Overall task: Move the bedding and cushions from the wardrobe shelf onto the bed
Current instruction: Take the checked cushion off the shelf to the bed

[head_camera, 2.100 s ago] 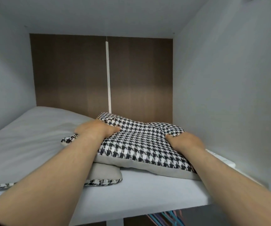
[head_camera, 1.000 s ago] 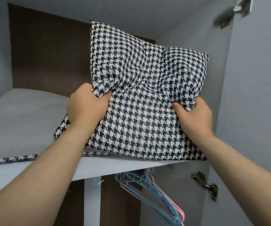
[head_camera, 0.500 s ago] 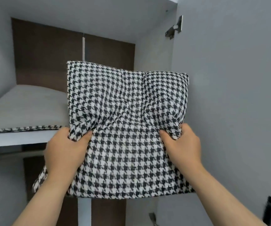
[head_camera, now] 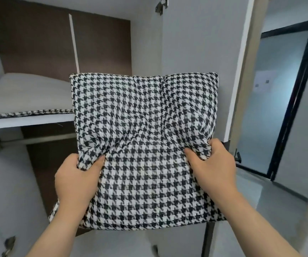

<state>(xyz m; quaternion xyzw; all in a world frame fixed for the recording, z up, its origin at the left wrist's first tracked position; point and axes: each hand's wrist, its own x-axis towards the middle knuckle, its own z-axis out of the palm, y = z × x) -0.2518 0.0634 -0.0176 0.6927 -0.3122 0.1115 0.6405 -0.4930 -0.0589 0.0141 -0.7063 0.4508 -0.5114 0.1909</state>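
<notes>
A black-and-white houndstooth cushion (head_camera: 145, 145) hangs upright in front of me, clear of the wardrobe. My left hand (head_camera: 77, 179) grips its left side and my right hand (head_camera: 212, 164) grips its right side, both bunching the fabric. On the wardrobe shelf (head_camera: 27, 121) at the left lies folded grey bedding (head_camera: 25, 93) over a flat houndstooth piece (head_camera: 29, 114) whose edge shows along the shelf front. The bed is out of view.
A hanging rail (head_camera: 36, 140) runs under the shelf. The open wardrobe door (head_camera: 201, 52) stands just behind the cushion at the right. Beyond it is a dark-framed glass door (head_camera: 279, 101) and pale floor (head_camera: 271, 201). A hinge (head_camera: 8, 243) shows at the lower left.
Both hands lifted the cushion off the shelf, drew it out of the wardrobe and lowered it. The view has swung right, so the glass door now shows.
</notes>
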